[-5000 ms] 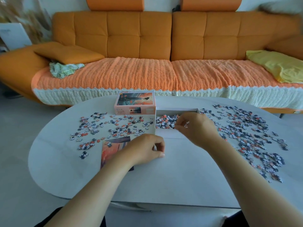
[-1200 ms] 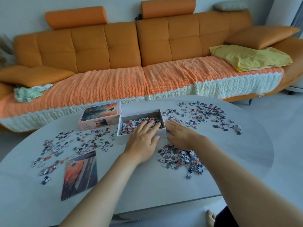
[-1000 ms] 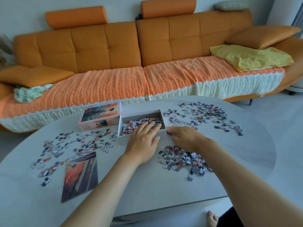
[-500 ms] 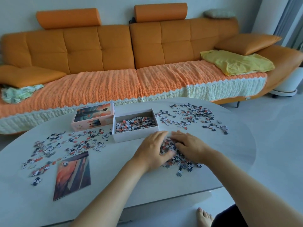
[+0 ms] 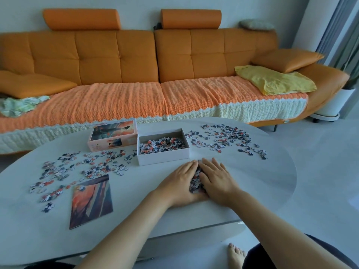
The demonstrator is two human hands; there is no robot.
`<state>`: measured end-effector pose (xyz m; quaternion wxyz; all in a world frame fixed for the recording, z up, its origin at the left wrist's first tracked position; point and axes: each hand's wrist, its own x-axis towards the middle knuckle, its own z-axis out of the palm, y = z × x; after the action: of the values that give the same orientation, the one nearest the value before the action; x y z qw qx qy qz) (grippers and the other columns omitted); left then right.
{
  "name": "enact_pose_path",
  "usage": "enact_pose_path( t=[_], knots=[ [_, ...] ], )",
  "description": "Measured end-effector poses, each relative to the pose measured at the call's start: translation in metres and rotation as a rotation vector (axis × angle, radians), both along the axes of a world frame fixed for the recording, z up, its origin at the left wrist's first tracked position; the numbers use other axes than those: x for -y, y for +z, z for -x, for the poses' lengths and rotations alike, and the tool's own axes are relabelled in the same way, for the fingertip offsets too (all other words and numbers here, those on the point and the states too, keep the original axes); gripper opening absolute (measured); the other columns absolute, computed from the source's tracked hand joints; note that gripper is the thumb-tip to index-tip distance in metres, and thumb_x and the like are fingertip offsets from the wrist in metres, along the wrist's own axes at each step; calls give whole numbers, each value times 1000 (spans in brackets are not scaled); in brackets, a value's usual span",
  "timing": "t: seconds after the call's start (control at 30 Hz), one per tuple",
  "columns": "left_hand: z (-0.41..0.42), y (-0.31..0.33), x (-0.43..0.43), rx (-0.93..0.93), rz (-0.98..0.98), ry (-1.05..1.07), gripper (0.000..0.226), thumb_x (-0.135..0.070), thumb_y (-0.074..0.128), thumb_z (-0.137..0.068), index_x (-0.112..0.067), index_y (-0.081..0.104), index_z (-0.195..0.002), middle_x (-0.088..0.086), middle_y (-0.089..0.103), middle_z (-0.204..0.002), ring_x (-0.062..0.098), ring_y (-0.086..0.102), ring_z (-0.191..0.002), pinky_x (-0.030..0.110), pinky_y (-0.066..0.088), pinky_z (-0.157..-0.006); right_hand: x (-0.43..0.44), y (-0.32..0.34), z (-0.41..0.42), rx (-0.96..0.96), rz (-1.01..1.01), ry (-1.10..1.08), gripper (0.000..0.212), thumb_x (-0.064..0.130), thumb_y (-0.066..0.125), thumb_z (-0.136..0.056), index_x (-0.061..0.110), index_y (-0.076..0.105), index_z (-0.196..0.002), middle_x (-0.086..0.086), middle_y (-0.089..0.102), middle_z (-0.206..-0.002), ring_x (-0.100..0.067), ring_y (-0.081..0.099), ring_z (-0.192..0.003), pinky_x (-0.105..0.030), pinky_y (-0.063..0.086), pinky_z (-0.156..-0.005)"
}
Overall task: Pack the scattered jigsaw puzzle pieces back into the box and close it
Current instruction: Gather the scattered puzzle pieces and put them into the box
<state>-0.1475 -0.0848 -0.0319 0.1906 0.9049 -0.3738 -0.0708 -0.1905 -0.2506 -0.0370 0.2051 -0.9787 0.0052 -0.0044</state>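
Your left hand [image 5: 179, 184] and right hand [image 5: 218, 181] lie palms down on the table [image 5: 262, 183], just on your side of the open box [image 5: 163, 160] and toward its right corner. They press in from both sides on a small heap of pieces [image 5: 195, 180] squeezed between them. The fingers [image 5: 191, 166] of both hands are nearly straight and lie close together, cupping the heap rather than pinching it. How much of the heap sits under the palms cannot be told. The box itself holds a layer of packed pieces [image 5: 162, 145]. Its lid [image 5: 112, 136] stands touching the box's left wall, picture side up. Left of the box, a loose scatter [image 5: 83, 166] spreads across the table. Nearer you, on that same side, lies a picture card [image 5: 91, 203] with 1 stray piece on it. Right of the box, a second scatter [image 5: 225, 138] runs toward the table's edge. Behind the box stands an orange sofa [image 5: 116, 59] with a yellow cloth [image 5: 275, 81] on its right seat. Nothing lies between the heap and the box's near wall.
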Motion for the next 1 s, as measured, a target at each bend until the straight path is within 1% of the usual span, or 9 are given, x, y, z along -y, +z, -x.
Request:
enact_pose_path(
  t=[0.2, 0.33, 0.43, 0.57, 0.7, 0.77, 0.83, 0.9, 1.0],
  knots=[
    [-1, 4, -41, -52, -2, 66, 109, -74, 54, -79, -21, -4, -155, -9, -5, -162, 5, -4, -147, 23, 0, -115, -38, 4, -9, 51, -38, 27, 48, 40, 27, -102, 22, 34, -146, 0, 28, -155, -22, 9, -148, -38, 4, -119],
    [-4, 3, -62, -72, -15, 76, 109, -75, 55, -78, -24, -3, -155, -12, -5, -162, 2, -3, -146, 24, 3, -117, -54, -1, -13, 77, -63, 55, 47, 41, 29, -101, 23, 38, -144, 1, 31, -153, -21, 13, -147, -39, 8, -120],
    [-4, 4, -68, -81, 33, 85, 107, -70, 61, -78, -24, 2, -155, -12, 2, -162, 1, 1, -146, 19, 4, -114, -65, -2, -13, 104, -91, 91, 44, 38, 32, -102, 22, 43, -141, 0, 38, -148, -20, 21, -144, -36, 12, -119],
    [-8, 13, -76, -119, 83, 86, 103, -58, 73, -75, -28, 14, -154, -14, 18, -158, 3, 14, -144, 13, 12, -109, -73, -4, -15, 199, -108, 149, 42, 37, 32, -98, 17, 54, -129, -2, 51, -130, -19, 39, -124, -38, 29, -110],
    [-16, 24, -92, -152, 58, 129, 100, -57, 73, -74, -32, 17, -153, -14, 24, -156, 5, 19, -143, 21, 20, -110, -79, -2, -19, 156, -181, 167, 37, 34, 37, -101, 19, 52, -131, -1, 49, -130, -19, 41, -121, -32, 30, -107],
    [-19, 30, -97, -155, 78, 175, 86, -58, 64, -83, -32, 21, -153, -13, 24, -155, 6, 19, -143, 26, 20, -112, -81, 6, -21, 142, -257, 193, 38, 33, 38, -101, 19, 51, -134, 1, 50, -133, -16, 43, -124, -28, 31, -106],
    [-22, 35, -100, -53, 138, 222, 66, -50, 56, -92, -31, 30, -150, -12, 31, -152, 8, 24, -140, 30, 22, -113, -79, 20, -27, 125, -353, 167, 37, 32, 38, -102, 23, 52, -134, 5, 52, -134, -12, 47, -123, -22, 33, -99],
    [-28, 36, -101, 145, 194, 269, 53, -39, 54, -95, -25, 41, -144, -8, 41, -142, 11, 31, -134, 34, 27, -113, -73, 35, -35, 164, -403, 108, 32, 27, 39, -101, 27, 59, -127, 9, 56, -129, -10, 53, -115, -21, 37, -91],
    [-37, 31, -101, 304, 155, 310, 50, -33, 50, -97, -20, 41, -144, -5, 38, -146, 16, 27, -137, 38, 22, -117, -62, 46, -50, 344, -301, 87, 31, 15, 42, -99, 23, 64, -120, 5, 60, -124, -14, 53, -114, -28, 43, -95]
  ],
)
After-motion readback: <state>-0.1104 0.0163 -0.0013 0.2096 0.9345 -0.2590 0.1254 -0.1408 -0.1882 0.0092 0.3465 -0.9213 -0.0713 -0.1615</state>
